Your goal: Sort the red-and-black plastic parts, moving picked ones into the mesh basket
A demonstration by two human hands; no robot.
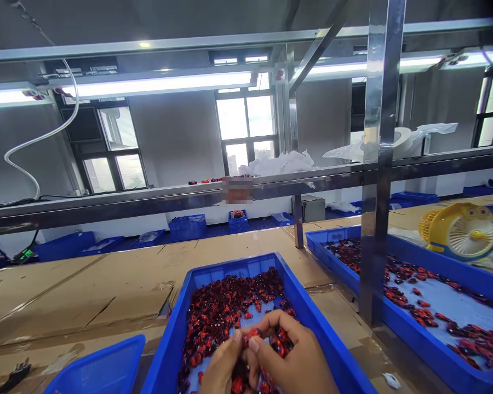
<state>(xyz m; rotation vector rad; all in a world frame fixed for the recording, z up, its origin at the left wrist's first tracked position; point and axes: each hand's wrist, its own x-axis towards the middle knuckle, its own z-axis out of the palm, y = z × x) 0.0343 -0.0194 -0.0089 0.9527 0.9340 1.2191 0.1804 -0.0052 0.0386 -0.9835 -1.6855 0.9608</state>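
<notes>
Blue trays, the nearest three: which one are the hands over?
The middle tray: left hand and right hand are over its red-and-black pieces. No hand is over the right tray behind the metal post or the lower-left tray.

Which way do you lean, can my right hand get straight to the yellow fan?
Probably not: in this view the metal post stands between the right hand and the yellow fan, and the right-side blue tray lies before it too.

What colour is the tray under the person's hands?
The tray is blue, best seen in the head view.
</notes>
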